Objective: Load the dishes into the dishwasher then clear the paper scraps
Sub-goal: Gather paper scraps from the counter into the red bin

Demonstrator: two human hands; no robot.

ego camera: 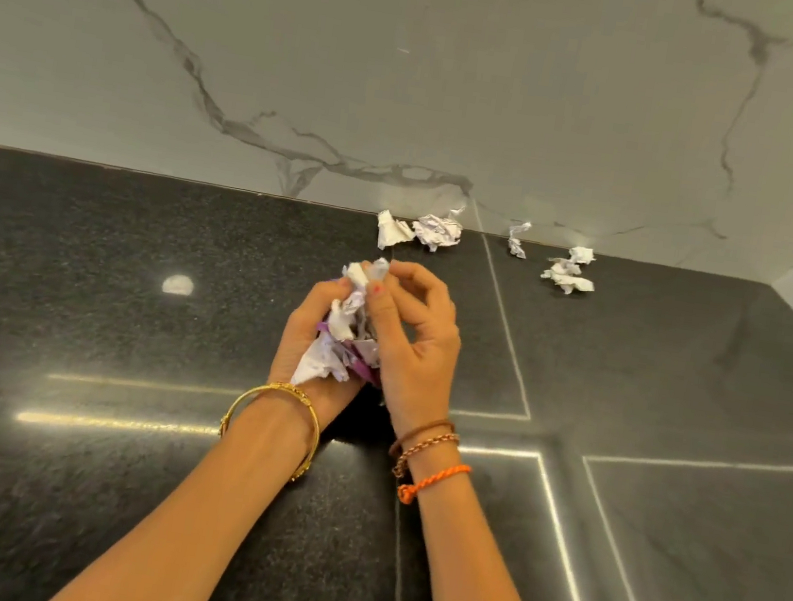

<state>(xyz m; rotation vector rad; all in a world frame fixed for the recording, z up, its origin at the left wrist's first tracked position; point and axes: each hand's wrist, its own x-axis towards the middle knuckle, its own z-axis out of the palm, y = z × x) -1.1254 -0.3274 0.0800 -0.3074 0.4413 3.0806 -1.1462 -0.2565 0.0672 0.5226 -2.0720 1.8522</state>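
My left hand [300,337] is cupped palm-up over the black counter and holds a bunch of crumpled white and purple paper scraps [345,339]. My right hand [414,343] presses against the bunch from the right, its thumb and forefinger pinching a white scrap [372,270] at the top. More crumpled scraps lie on the counter by the wall: two [419,231] just beyond my hands, a small one [518,238] further right, and a cluster [569,271] at the far right.
The black speckled counter [102,310] runs to a grey marble backsplash [416,74]. To the right, a recessed panel with raised seams [557,481] breaks the surface. The wall turns a corner at the far right.
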